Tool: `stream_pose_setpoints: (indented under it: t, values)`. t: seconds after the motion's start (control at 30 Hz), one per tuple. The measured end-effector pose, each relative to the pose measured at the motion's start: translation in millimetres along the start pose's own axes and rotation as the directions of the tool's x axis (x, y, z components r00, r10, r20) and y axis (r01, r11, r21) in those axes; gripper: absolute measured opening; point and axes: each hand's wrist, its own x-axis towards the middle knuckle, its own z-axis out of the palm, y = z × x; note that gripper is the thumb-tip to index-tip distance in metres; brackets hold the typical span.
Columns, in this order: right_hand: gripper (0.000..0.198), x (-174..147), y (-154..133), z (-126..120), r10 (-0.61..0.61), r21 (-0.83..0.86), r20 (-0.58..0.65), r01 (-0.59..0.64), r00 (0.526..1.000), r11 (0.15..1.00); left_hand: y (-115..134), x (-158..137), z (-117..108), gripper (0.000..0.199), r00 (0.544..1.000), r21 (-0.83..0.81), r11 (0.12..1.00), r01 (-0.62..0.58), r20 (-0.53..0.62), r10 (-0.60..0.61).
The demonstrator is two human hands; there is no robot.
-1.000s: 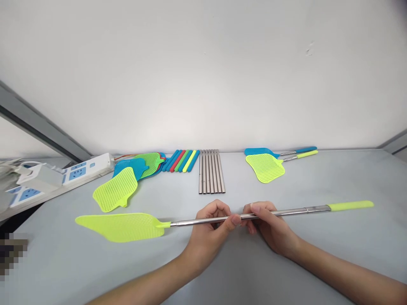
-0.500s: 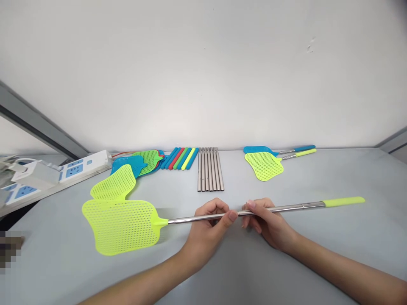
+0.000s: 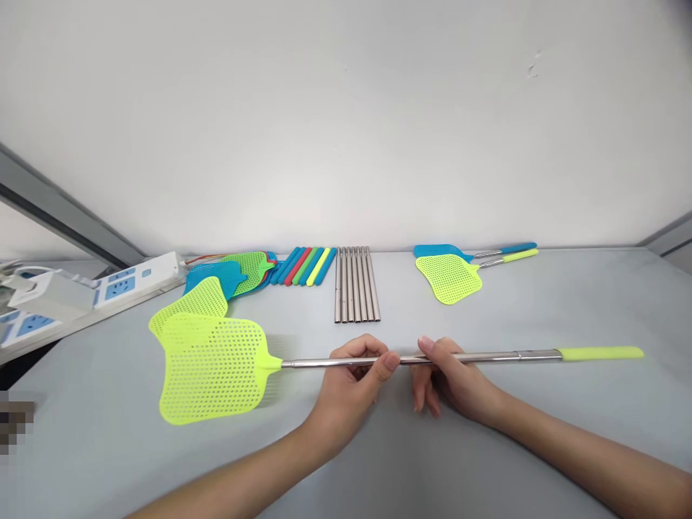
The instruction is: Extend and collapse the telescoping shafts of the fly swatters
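Observation:
A yellow-green fly swatter [image 3: 216, 371] with an extended metal telescopic rod is held level above the table. Its perforated head is at the left and its yellow-green grip [image 3: 602, 353] at the right. My left hand [image 3: 351, 382] pinches the rod left of its middle between thumb and fingers. Just to the right, my right hand [image 3: 459, 375] holds the same rod, thumb on top, with some lower fingers hanging loose. Beyond my hands, several bare metal tubes [image 3: 357, 285] lie side by side.
Several coloured grips [image 3: 303, 266] lie left of the tubes. Loose swatter heads, including a blue one [image 3: 216, 277] and a yellow-green one [image 3: 187, 306], overlap farther left. Two swatters, one yellow-green [image 3: 450, 280] and one blue [image 3: 440, 250], lie at the back right. A power strip [image 3: 140, 280] runs along the left edge.
The swatter has tilted, its grip end moving down and rightward and its head slightly up. My right hand's lower fingers have spread downward. Both hands stay on the rod.

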Motion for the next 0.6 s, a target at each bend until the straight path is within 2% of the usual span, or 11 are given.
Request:
stream_pose_setpoints:
  t: [0.3,0.47,0.53,0.6]
  values:
    - [0.057,1,0,1,-0.031,0.019,-0.012,0.031,0.999,0.999,2,-1,0,0.023,1.0,0.01,1.0,-0.006,0.017,0.005]
    - [0.052,2,-1,0,-0.047,0.054,-0.017,0.048,0.999,0.997,3,1,-4,0.034,0.999,-0.129,0.992,0.018,0.045,-0.012]
    - [0.051,3,-1,-1,-0.053,0.09,-0.024,0.055,0.998,0.994,5,2,-7,0.039,0.987,-0.147,0.986,0.084,0.151,-0.061]
    - [0.051,2,0,0,-0.06,0.114,-0.003,0.06,0.998,0.992,8,2,-10,0.044,0.931,-0.116,0.974,0.192,0.335,-0.144]
